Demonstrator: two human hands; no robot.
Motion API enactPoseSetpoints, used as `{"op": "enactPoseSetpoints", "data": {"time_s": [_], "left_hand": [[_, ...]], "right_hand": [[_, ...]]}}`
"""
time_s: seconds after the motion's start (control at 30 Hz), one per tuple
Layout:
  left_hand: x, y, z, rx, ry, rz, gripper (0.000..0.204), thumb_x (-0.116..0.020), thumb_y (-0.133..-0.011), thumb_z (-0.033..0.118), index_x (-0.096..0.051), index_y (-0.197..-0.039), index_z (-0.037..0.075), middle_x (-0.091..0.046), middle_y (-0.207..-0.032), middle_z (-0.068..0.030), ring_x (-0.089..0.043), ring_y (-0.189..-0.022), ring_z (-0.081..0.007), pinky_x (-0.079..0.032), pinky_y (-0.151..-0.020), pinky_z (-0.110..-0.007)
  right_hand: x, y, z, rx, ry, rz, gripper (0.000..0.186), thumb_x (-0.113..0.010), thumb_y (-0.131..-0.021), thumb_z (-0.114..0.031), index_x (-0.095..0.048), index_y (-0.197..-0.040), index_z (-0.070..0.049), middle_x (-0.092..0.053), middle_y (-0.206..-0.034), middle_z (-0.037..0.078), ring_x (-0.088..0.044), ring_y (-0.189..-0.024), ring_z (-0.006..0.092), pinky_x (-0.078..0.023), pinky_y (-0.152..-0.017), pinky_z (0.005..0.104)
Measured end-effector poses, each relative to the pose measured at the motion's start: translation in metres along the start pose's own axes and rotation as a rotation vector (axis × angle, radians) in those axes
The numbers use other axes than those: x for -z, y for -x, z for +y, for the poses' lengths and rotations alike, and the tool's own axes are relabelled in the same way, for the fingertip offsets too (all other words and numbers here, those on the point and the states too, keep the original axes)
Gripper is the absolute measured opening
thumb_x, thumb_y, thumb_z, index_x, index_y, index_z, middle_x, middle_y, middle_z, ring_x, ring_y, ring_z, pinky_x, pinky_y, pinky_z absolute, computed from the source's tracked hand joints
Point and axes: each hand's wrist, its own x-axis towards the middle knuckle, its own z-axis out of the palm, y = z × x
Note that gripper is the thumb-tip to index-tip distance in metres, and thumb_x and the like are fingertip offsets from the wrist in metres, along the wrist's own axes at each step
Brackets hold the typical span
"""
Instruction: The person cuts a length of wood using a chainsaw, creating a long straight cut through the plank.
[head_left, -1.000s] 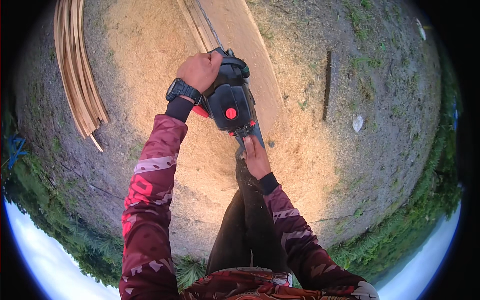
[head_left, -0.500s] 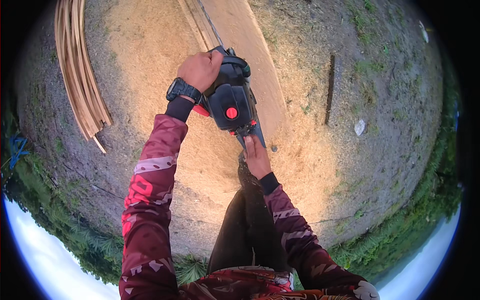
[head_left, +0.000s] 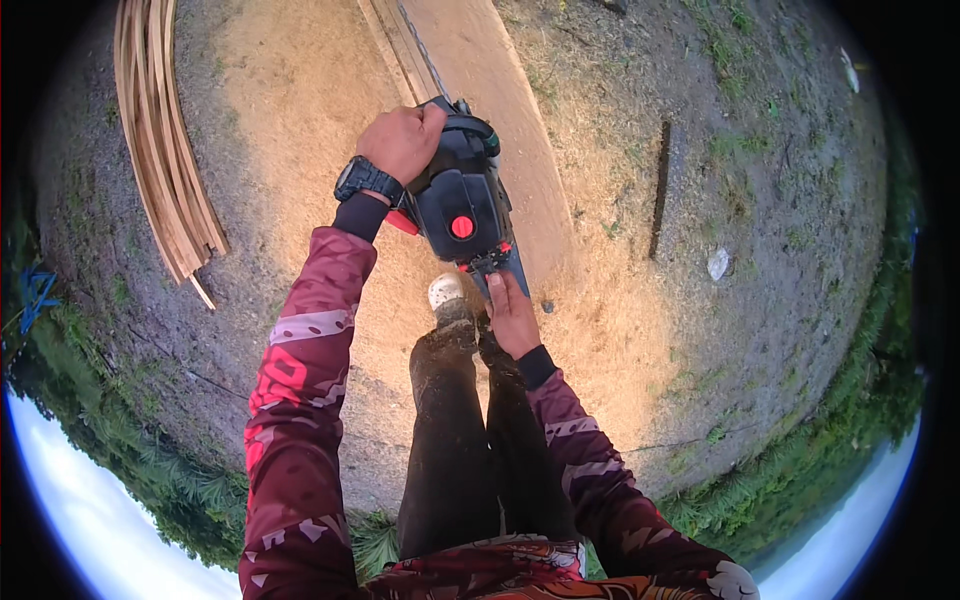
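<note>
My left hand (head_left: 398, 143), with a black watch at the wrist, is wrapped round the front handle of a black chainsaw (head_left: 455, 195) with red caps and parts. My right hand (head_left: 512, 315) grips its rear handle (head_left: 510, 267); the fingers are partly hidden. The chain bar (head_left: 425, 55) points away from me along a long, wide board (head_left: 520, 170), beside narrower strips (head_left: 390, 50) of cut wood. The bar's lower end is hidden behind the saw's body.
A stack of long wooden strips (head_left: 165, 160) lies at the left on sawdust-strewn dirt (head_left: 300, 120). A dark bar (head_left: 662, 190) and a pale scrap (head_left: 718, 263) lie at the right. My legs (head_left: 450, 430) and white shoe (head_left: 445, 292) are below the saw, with greenery round the rim.
A white shoe and leg have moved forward into view below the saw. The ground has shifted slightly in the picture, while both hands keep their hold on the chainsaw.
</note>
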Motion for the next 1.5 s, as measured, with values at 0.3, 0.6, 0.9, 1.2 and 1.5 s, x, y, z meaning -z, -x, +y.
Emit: {"op": "enactPoseSetpoints", "data": {"time_s": [0.3, 0.6, 0.9, 1.2, 1.5], "left_hand": [[0.005, -0.016, 0.001, 0.015, -0.026, 0.023, 0.055, -0.047, -0.093, 0.046, -0.071, -0.083, -0.002, -0.065, -0.079, -0.0309, -0.066, -0.080, -0.0493, -0.054, -0.075, -0.051], [0.025, -0.032, 0.005, 0.014, -0.027, 0.001, 0.054, -0.044, -0.095, 0.044, -0.072, -0.084, -0.001, -0.066, -0.081, -0.0303, -0.066, -0.081, -0.0491, -0.054, -0.077, -0.052], [0.031, -0.047, -0.003, 0.030, -0.036, -0.027, 0.054, -0.043, -0.095, 0.043, -0.074, -0.085, 0.000, -0.068, -0.082, -0.0292, -0.067, -0.083, -0.0484, -0.055, -0.080, -0.051], [0.043, -0.071, -0.007, 0.023, -0.021, 0.001, 0.055, -0.043, -0.095, 0.044, -0.074, -0.085, 0.000, -0.068, -0.082, -0.0282, -0.068, -0.082, -0.0473, -0.055, -0.078, -0.051], [0.050, -0.086, -0.011, 0.023, -0.037, 0.013, 0.055, -0.044, -0.094, 0.045, -0.073, -0.085, 0.000, -0.067, -0.081, -0.0296, -0.067, -0.082, -0.0483, -0.054, -0.077, -0.052]], "right_hand": [[0.000, -0.011, -0.013, 0.028, -0.010, 0.030, 0.047, -0.040, -0.107, -0.046, -0.056, -0.128, -0.007, -0.069, -0.091, 0.026, -0.066, -0.090, 0.0476, -0.049, -0.080, 0.0522], [0.003, -0.017, -0.054, -0.027, -0.004, -0.016, 0.048, -0.039, -0.107, -0.046, -0.055, -0.127, -0.005, -0.068, -0.095, 0.027, -0.065, -0.094, 0.0471, -0.048, -0.082, 0.0506], [-0.009, -0.027, -0.057, 0.014, -0.005, 0.019, 0.048, -0.038, -0.107, -0.046, -0.055, -0.126, -0.005, -0.067, -0.088, 0.027, -0.065, -0.087, 0.0486, -0.048, -0.077, 0.0521], [-0.011, -0.045, -0.080, 0.075, -0.027, 0.046, 0.046, -0.039, -0.107, -0.045, -0.056, -0.123, -0.005, -0.066, -0.093, 0.029, -0.064, -0.090, 0.0500, -0.047, -0.078, 0.0526], [-0.014, -0.054, -0.094, 0.035, -0.055, 0.018, 0.045, -0.040, -0.107, -0.044, -0.056, -0.125, -0.005, -0.067, -0.094, 0.028, -0.065, -0.093, 0.0484, -0.048, -0.080, 0.0511]]}}
